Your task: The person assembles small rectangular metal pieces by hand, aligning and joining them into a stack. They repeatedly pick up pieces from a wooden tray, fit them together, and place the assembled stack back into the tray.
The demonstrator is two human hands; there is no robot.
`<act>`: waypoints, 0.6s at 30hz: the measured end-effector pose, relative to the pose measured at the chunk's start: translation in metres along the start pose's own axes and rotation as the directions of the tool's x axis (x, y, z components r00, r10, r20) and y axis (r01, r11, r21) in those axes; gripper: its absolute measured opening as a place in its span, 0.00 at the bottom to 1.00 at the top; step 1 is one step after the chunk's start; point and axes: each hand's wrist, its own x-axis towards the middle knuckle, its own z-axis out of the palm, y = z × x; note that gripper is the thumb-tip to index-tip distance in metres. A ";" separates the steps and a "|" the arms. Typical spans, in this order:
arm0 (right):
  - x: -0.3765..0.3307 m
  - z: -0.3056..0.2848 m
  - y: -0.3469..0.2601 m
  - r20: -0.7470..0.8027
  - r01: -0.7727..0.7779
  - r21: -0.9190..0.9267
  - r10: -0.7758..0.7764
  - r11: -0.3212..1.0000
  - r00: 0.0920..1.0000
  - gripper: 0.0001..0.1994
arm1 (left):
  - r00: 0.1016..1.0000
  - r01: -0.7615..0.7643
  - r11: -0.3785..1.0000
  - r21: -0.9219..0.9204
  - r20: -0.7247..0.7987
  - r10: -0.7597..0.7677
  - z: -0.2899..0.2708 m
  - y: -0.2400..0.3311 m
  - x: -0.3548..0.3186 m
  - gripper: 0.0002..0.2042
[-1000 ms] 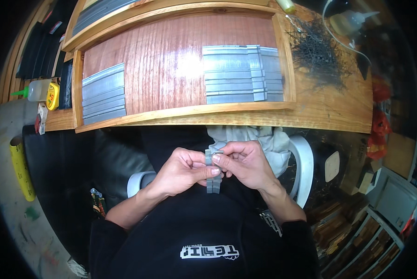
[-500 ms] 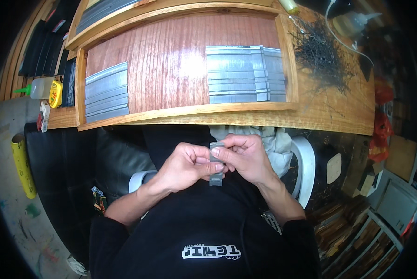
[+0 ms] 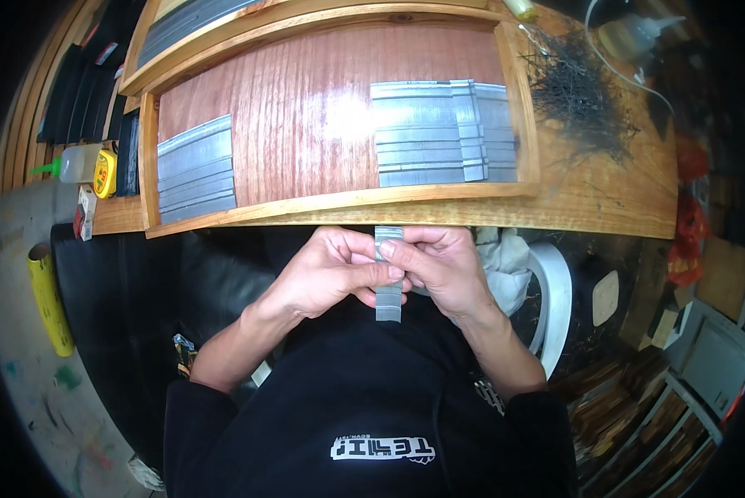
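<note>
Between my two hands is a narrow grey ridged strip [image 3: 388,305], held upright just below the table's front edge. My left hand [image 3: 337,267] pinches it from the left, thumb across its middle. From the other side my right hand [image 3: 439,267] grips it higher up, thumb pressed on its face. Fingers behind the strip are partly hidden. Ahead on the table lies a wood-framed tray [image 3: 331,202]. Similar grey strips stand in it side by side: a group at the left [image 3: 196,170] and a wider group at the right [image 3: 418,129], where one strip overlaps the others.
A tangle of thin dark slivers [image 3: 576,100] lies on the table right of the tray. At the left are a green-tipped bottle [image 3: 78,163] and a yellow container [image 3: 104,173]. A second framed tray [image 3: 198,33] sits farther back. A white chair arm [image 3: 555,307] curves beside my right arm.
Both hands have risen slightly toward the table edge with the strip still between them. The strip's top now reaches the edge.
</note>
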 end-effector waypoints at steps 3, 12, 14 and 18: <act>-0.008 0.000 -0.002 -0.025 -0.074 -0.129 0.072 0.989 0.997 0.09 | 1.000 0.008 1.000 0.020 0.012 -0.008 0.004 -0.003 -0.009 0.11; -0.025 0.001 0.005 -0.028 -0.039 -0.153 0.035 0.987 0.999 0.12 | 0.999 0.038 0.999 -0.021 -0.031 -0.039 0.016 -0.022 -0.021 0.10; -0.026 0.001 0.007 -0.038 -0.025 -0.155 0.019 0.988 0.999 0.12 | 0.999 0.040 0.999 -0.001 -0.028 -0.040 0.016 -0.021 -0.021 0.10; -0.026 0.000 0.007 -0.018 -0.021 -0.189 0.018 0.982 1.000 0.11 | 0.999 0.040 0.999 -0.005 -0.024 -0.040 0.015 -0.022 -0.022 0.09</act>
